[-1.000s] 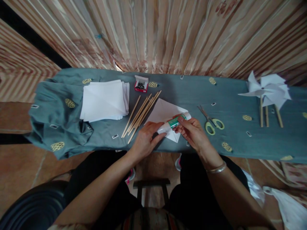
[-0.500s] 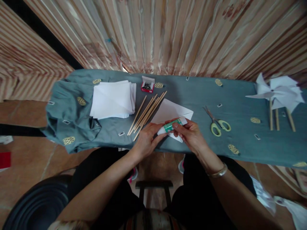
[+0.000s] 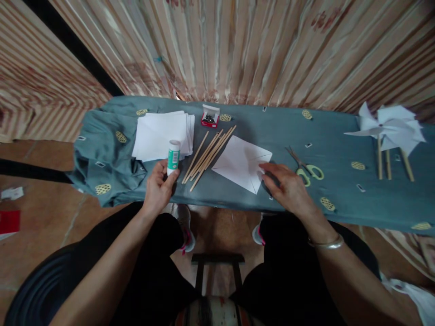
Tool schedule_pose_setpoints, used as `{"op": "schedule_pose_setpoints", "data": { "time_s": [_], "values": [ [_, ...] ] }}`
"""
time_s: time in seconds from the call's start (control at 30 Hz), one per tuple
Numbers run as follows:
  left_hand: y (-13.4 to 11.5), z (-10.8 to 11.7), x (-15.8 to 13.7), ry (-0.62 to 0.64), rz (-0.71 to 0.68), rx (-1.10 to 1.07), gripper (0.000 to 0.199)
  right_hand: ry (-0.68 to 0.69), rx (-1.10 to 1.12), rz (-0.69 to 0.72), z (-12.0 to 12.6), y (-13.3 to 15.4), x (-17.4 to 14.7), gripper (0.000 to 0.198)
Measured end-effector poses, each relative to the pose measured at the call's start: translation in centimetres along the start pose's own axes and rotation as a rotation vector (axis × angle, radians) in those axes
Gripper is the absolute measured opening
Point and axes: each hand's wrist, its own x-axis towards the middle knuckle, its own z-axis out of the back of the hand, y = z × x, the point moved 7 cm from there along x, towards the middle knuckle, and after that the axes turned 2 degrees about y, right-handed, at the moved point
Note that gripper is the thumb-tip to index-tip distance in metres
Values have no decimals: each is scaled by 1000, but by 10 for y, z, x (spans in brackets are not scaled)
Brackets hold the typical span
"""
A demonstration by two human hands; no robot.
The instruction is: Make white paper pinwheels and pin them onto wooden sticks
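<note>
Head view: I saw the left hand (image 3: 159,188) with its fingers closed round the lower end of a glue stick (image 3: 173,157), held upright close to the front edge of the tabletop (image 3: 333,136), left of the wooden sticks (image 3: 212,156). Its top overlapped the near right corner of the paper stack (image 3: 161,136) in view; couldn't tell if they touched.

Right hand (image 3: 268,174): thumb and index finger slightly bent, tips at the right edge of the creased paper square (image 3: 238,158). Couldn't tell if they had it pinched. Square lay flat, near corner short of the front edge, a strip of cloth between.

Room: left side tight, with stack, sticks and hand packed close. Open red box (image 3: 210,119) sat behind the sticks, by the back edge. Scissors (image 3: 306,170) lay just right of the right hand. Wide clear run from there to the pinwheels (image 3: 390,129), well off right. Behind the square, bare cloth reached the back edge, curtain (image 3: 238,50) beyond.
</note>
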Motion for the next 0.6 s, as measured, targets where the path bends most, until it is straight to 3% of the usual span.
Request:
{"op": "schedule_pose_setpoints", "data": {
  "time_s": [0.1,0.2,0.3,0.43,0.6],
  "values": [
    [4,6,0,-13,-56,-12,36,104,-75,119,-11,5,-13,37],
    [-2,11,-2,-43,-126,80,31,150,-107,132,-19,4,-20,40],
    [-2,15,-2,-91,-74,142,31,141,-119,129,-20,1,-21,40],
    [3,13,2,-95,16,49,38,148,-123,136,-19,1,-19,39],
    [-9,16,5,-35,-40,215,37,172,-124,142,-19,2,-20,39]
  ]
}}
